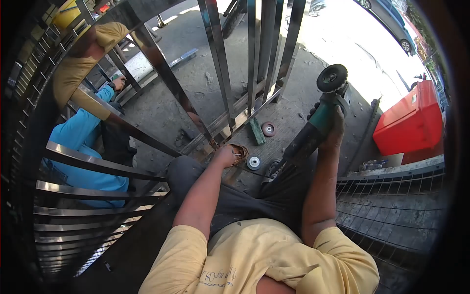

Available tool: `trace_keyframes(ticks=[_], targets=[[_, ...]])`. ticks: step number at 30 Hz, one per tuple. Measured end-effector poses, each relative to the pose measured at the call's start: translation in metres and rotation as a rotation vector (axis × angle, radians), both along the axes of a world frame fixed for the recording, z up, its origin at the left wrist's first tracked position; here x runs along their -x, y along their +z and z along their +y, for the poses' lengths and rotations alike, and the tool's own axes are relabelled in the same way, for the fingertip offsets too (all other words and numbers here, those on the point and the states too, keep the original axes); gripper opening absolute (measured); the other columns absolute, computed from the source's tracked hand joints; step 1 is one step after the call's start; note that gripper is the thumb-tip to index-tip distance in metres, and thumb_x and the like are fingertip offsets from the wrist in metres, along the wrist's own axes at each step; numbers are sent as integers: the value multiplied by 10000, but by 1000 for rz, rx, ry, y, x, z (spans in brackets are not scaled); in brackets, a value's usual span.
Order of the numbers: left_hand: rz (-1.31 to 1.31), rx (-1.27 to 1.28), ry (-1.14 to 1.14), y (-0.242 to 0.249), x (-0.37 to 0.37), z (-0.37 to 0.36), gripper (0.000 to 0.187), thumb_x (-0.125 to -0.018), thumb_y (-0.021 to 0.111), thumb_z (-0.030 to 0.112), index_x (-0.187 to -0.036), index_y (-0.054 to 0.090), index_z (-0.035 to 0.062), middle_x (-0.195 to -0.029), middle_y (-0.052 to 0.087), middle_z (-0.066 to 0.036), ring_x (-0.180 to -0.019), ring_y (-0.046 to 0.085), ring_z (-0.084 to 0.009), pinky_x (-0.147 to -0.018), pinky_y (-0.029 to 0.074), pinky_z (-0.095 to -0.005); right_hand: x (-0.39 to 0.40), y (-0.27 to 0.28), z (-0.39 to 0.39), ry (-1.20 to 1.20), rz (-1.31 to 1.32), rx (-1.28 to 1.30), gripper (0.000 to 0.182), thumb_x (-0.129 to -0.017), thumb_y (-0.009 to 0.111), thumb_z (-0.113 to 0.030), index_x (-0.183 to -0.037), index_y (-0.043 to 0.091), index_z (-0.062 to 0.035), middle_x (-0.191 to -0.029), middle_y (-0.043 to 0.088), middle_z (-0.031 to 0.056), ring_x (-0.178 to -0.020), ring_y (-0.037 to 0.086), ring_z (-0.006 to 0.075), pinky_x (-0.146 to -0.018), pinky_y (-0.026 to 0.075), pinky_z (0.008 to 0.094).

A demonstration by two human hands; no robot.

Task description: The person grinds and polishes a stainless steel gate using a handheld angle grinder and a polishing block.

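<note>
Well, looking down from my head, I have the angle grinder upright at my right, its dark wheel mounted at the far end. The fingers of my right hand are clamped round the tool just behind its head. The wheel is well apart from the steel railing, which stands to the left and far, so nothing is being worked by it at this moment.

My left hand is low and near, beside the railing's foot, its fingers curled at a brownish, ring-shaped piece. I can't tell whether they are closed on it or only touching.

As for progress, the bars stand joined in a frame, and many shine, which I'd judge means the surface is fairly far along. Down by my left hand the metal looks browner and duller, so I'd reckon that part is unfinished, though shadow could fool me. I can't tell which bars have had the wheel on them.

Between railing and grinder, a pale-centred disc lies near, with a reddish disc and a green block farther off, none of them in my hands.
</note>
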State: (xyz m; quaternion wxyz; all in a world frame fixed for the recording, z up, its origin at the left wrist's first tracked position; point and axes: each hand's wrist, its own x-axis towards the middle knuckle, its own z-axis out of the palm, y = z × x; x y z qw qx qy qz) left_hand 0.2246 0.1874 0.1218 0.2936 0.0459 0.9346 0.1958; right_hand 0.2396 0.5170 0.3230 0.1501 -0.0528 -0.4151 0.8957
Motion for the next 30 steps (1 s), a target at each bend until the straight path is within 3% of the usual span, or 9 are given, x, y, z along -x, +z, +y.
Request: trace_keyframes(ticks=[2, 7, 10, 12, 14, 18, 21, 23, 30], targets=[[-34, 85, -50, -28, 8, -3, 308, -877, 666, 263, -1084, 721, 42, -1125, 715, -220, -1068, 679, -395, -910, 538, -476, 13, -13, 4, -194, -132, -228, 491, -967, 648, -370, -1291, 550, -15, -1005, 676, 150, -820, 711, 278, -679, 613, 386], [-230, 222, -237, -71, 24, 15, 329, -914, 622, 217, -1182, 720, 53, -1237, 699, -187, -1151, 672, -350, -962, 534, -450, 28, -36, 23, -393, -281, -207, 395, -920, 749, -273, -1198, 590, -42, -895, 654, 110, -695, 685, 247, -601, 582, 364], [-341, 264, -53, -69, 27, 23, 342, -952, 581, 185, -1253, 702, 77, -1317, 679, -142, -1222, 649, -322, -993, 521, -462, 35, -54, 32, -419, -377, -217, 382, -914, 766, -259, -1177, 593, -43, -883, 654, 102, -702, 687, 240, -605, 584, 347], [-341, 239, 33, -95, 26, 27, 348, -919, 598, 155, -1239, 689, 54, -1298, 678, -179, -1210, 649, -355, -1002, 516, -509, 31, -56, 36, -435, -473, -147, 373, -926, 754, -274, -1162, 590, -36, -882, 657, 102, -715, 694, 240, -607, 588, 342], [-409, 298, -4, -113, 30, 33, 372, -917, 594, 139, -1278, 660, 81, -1369, 634, -167, -1283, 596, -357, -1041, 484, -505, 24, -57, 41, -363, -451, -11, 385, -938, 742, -293, -1165, 597, -18, -900, 669, 110, -731, 701, 238, -603, 595, 342], [-255, 225, -99, -191, 44, 66, 453, -976, 544, 195, -1426, 538, 146, -1475, 535, -121, -1351, 517, -341, -1082, 424, -501, 16, -43, 34, -396, -559, 44, 422, -958, 709, -340, -1182, 610, 3, -937, 687, 130, -752, 709, 235, -610, 612, 338], [-170, 121, -161, -204, 76, 117, 552, -971, 541, 239, -1514, 442, 253, -1499, 473, -159, -1307, 532, -369, -1080, 410, -517, 13, -37, 28, -424, -596, 38, 474, -967, 685, -386, -1205, 606, 16, -965, 697, 144, -765, 714, 232, -617, 625, 340], [-231, 110, -131, -155, 104, 150, 593, -971, 571, 340, -1540, 404, 348, -1487, 465, -185, -1313, 523, -392, -1064, 429, -512, 10, -37, 27, -463, -647, 25, 521, -967, 675, -415, -1230, 591, 26, -981, 699, 155, -771, 718, 231, -621, 630, 343], [-356, 230, 29, -197, 134, 193, 683, -905, 684, 521, -1517, 403, 409, -1465, 447, -250, -1279, 551, -409, -1034, 474, -505, 13, -34, 20, -510, -739, 14, 619, -949, 672, -481, -1259, 554, 42, -968, 685, 161, -709, 701, 242, -584, 612, 359]])
